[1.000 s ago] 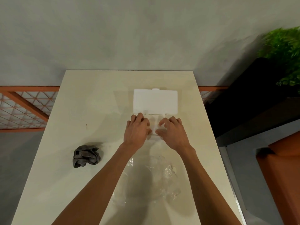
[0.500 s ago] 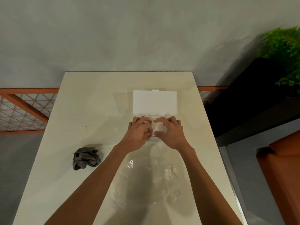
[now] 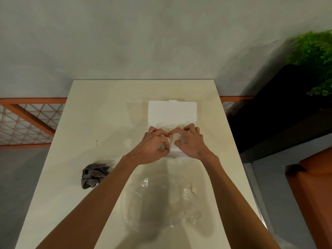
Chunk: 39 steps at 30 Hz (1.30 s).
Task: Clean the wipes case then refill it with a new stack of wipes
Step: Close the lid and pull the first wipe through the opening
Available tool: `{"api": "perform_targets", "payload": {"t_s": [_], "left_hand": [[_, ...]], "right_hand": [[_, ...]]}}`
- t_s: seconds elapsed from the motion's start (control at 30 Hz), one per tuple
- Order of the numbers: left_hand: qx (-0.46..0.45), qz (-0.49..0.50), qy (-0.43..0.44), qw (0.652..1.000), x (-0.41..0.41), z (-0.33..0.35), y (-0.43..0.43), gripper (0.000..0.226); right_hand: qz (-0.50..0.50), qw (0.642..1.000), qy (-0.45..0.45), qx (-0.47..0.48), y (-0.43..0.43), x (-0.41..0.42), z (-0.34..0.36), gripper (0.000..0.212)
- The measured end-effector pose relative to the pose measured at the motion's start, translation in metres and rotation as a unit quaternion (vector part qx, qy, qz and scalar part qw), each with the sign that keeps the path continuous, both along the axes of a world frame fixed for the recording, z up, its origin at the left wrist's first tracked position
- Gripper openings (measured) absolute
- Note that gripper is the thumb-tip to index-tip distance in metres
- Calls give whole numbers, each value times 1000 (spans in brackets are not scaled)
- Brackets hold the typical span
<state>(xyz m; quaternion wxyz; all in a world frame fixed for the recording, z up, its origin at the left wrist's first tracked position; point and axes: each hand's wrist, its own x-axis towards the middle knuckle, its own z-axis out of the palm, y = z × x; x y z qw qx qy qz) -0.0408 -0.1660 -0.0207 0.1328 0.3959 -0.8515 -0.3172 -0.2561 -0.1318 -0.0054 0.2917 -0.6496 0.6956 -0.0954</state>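
The white wipes case (image 3: 172, 114) lies open in the middle of the table, its lid flat on the far side. My hands cover its base on the near side. A white stack of wipes (image 3: 173, 145) shows between my hands, in the base. My left hand (image 3: 154, 146) has its fingers curled and pinches the top of the stack. My right hand (image 3: 190, 142) is curled beside it, its index fingertip meeting the left one over the wipes. Most of the stack and the base are hidden.
A crumpled grey cloth (image 3: 94, 175) lies on the cream table (image 3: 100, 114) to the left. An empty clear plastic wrapper (image 3: 165, 200) lies between my forearms. A black planter (image 3: 280, 108) with a green plant stands to the right.
One second ago my fingers lay flat on the wipes. They have curled inward and now pinch at the middle of the stack. Case, cloth and wrapper stay put.
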Motion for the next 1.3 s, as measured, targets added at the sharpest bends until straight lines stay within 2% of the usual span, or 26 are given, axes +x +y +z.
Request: {"api": "perform_targets", "payload": {"t_s": [0.13,0.33,0.5,0.57,0.63,0.77,0.83,0.93,1.03,1.13,1.3], "left_hand": [[-34,-16,30,999,4,-1,1,4],[-74,-11,25,997,4,0,8,8],[64,57,60,994,-7,17,3,34],[91,60,41,993,-11,21,-2,46],[90,68,4,994,-15,21,-8,46],[-13,56,-64,996,-18,11,-16,25],[-40,61,-82,994,-19,7,-14,25],[-38,81,-81,993,-21,6,-10,34],[-34,77,-110,990,-24,6,-10,40],[-25,89,-148,985,-29,9,-15,33],[-16,116,-192,975,-34,16,-22,30]], "right_hand": [[15,999,30,-21,-1,0,-4,36],[15,996,-2,-82,0,-6,-11,16],[52,992,-25,-110,0,-10,-8,14],[68,993,-14,-97,0,-11,-8,14],[69,994,-5,-81,0,-12,-7,15],[57,997,31,-49,-5,-16,-4,41],[59,995,72,-39,-7,-15,-4,46],[45,992,104,-56,-7,-10,-6,43],[19,993,93,-64,-7,-5,-5,43],[-14,996,75,-36,-10,-10,-1,53],[-30,998,57,-28,-10,-20,-2,52]]}}
